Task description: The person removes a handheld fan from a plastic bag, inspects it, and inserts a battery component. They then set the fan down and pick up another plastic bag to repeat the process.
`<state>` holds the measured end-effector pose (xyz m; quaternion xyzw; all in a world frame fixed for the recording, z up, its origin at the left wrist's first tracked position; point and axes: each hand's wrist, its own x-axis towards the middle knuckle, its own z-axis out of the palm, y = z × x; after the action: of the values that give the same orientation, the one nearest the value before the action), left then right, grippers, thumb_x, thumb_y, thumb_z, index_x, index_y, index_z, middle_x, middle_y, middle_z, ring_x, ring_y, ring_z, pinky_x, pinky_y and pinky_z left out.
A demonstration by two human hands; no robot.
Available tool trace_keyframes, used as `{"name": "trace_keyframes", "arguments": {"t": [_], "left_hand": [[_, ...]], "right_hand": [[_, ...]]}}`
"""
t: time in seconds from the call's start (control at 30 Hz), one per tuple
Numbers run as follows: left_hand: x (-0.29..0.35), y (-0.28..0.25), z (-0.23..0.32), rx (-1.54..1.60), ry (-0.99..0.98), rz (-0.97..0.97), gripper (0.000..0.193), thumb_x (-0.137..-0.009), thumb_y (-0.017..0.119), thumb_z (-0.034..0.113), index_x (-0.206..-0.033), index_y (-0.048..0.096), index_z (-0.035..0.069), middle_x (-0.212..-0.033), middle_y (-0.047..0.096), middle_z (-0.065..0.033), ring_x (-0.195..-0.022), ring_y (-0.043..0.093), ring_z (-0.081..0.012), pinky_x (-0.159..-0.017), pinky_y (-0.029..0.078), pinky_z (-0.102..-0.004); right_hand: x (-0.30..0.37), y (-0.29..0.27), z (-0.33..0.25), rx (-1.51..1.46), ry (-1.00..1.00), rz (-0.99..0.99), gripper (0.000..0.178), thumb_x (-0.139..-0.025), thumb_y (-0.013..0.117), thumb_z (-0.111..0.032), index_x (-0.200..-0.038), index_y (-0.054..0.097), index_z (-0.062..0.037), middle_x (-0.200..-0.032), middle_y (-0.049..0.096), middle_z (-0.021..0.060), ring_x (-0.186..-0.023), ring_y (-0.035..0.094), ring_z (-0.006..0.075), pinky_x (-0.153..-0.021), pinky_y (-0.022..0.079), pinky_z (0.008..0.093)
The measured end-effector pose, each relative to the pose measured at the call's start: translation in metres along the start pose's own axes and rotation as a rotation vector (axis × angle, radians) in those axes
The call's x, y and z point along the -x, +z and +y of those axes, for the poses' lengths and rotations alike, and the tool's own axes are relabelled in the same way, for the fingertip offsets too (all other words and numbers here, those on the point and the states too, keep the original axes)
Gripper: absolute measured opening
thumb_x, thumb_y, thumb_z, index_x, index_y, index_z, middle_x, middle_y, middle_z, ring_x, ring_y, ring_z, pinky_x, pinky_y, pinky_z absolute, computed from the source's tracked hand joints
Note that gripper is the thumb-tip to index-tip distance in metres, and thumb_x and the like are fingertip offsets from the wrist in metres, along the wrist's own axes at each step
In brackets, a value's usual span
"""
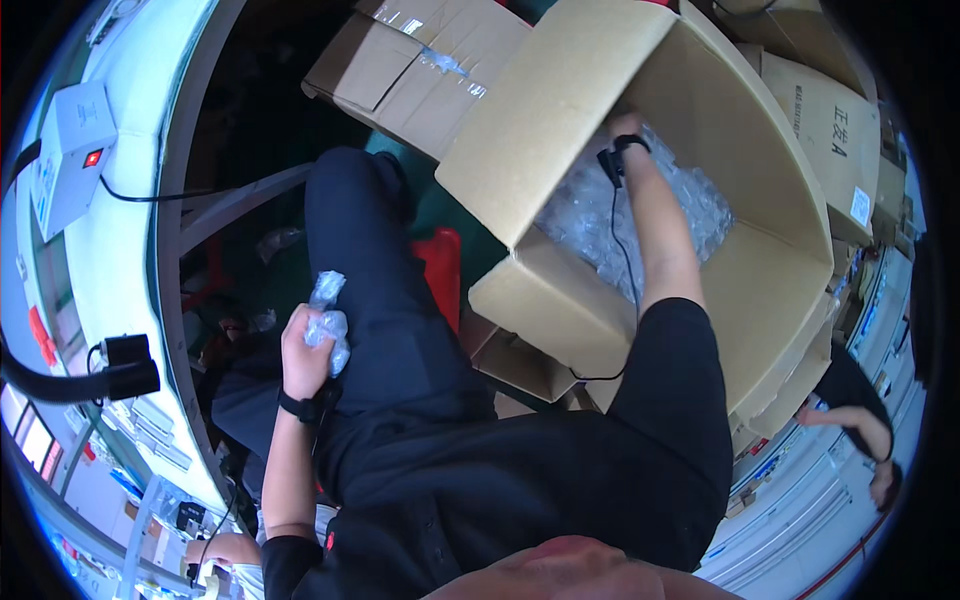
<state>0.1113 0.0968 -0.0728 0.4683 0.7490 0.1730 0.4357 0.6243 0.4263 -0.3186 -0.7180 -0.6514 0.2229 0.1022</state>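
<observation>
Above my thigh, my left hand (303, 352) is closed around a crumpled clear plastic bag (330, 330), which bulges out past the thumb and fingers. My right arm reaches down into a large open cardboard box (775, 215) on the right. Inside it lies a heap of clear plastic bags (690, 205), with my right hand (626, 126) at the heap's far edge. The fingers of that hand are hidden by the box flap and shadow. A black band with a cable circles each wrist.
Closed cardboard cartons (420, 75) stand beyond the box, and another carton (825, 130) stands at far right. A white workbench (110, 270) with a grey device (75, 150) runs along the left. A red stool (437, 270) is by my leg. Other people's arms (850, 425) show at right and lower left.
</observation>
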Motion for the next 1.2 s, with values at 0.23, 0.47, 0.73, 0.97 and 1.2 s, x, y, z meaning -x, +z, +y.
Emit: {"name": "trace_keyframes", "arguments": {"t": [0.23, 0.47, 0.73, 0.97, 1.2], "left_hand": [[-0.028, 0.005, 0.012, -0.052, 0.118, 0.01, 0.021, -0.07, 0.06, -0.01, -0.087, 0.054, -0.001, -0.09, 0.048, -0.0127, -0.085, 0.054, -0.03, -0.078, 0.045, -0.0323], [-0.044, 0.007, 0.026, -0.018, 0.149, -0.019, 0.022, -0.069, 0.059, -0.011, -0.087, 0.053, 0.0, -0.092, 0.048, -0.012, -0.086, 0.053, -0.0284, -0.08, 0.043, -0.0317], [-0.057, 0.027, 0.085, 0.045, 0.42, -0.012, 0.023, -0.067, 0.061, -0.011, -0.085, 0.054, 0.001, -0.105, 0.055, -0.0146, -0.096, 0.057, -0.0329, -0.086, 0.046, -0.0352], [-0.053, 0.03, 0.089, -0.053, 0.56, -0.219, 0.025, -0.066, 0.063, -0.011, -0.085, 0.055, 0.002, -0.115, 0.058, -0.017, -0.105, 0.058, -0.0362, -0.089, 0.047, -0.0393], [-0.051, 0.029, 0.078, 0.04, 0.466, -0.058, 0.026, -0.064, 0.064, -0.01, -0.086, 0.056, 0.002, -0.111, 0.059, -0.0161, -0.097, 0.059, -0.0357, -0.087, 0.048, -0.0393]], "right_hand": [[0.011, 0.119, 0.106, -0.232, -0.025, 0.023, 0.034, -0.089, 0.053, -0.029, -0.108, 0.067, -0.0048, -0.11, 0.067, 0.0206, -0.107, 0.062, 0.0384, -0.092, 0.05, 0.0434], [0.073, -0.007, 0.087, 0.046, 0.168, -0.199, 0.037, -0.087, 0.055, -0.026, -0.112, 0.064, -0.0003, -0.117, 0.062, 0.0255, -0.108, 0.06, 0.0394, -0.096, 0.048, 0.0415], [0.139, -0.032, -0.008, 0.212, -0.1, -0.647, 0.051, -0.082, 0.063, -0.02, -0.128, 0.053, -0.0029, -0.125, 0.057, 0.0245, -0.107, 0.06, 0.0411, -0.095, 0.048, 0.045], [0.109, 0.007, 0.019, 0.253, -0.026, -0.167, 0.053, -0.084, 0.061, -0.013, -0.134, 0.045, -0.0082, -0.135, 0.045, 0.0224, -0.103, 0.06, 0.0444, -0.087, 0.052, 0.0487], [0.092, -0.03, 0.059, 0.289, 0.076, 0.135, 0.037, -0.087, 0.045, -0.003, -0.122, 0.056, -0.0076, -0.115, 0.058, 0.0196, -0.096, 0.065, 0.0354, -0.085, 0.052, 0.0441]]}}
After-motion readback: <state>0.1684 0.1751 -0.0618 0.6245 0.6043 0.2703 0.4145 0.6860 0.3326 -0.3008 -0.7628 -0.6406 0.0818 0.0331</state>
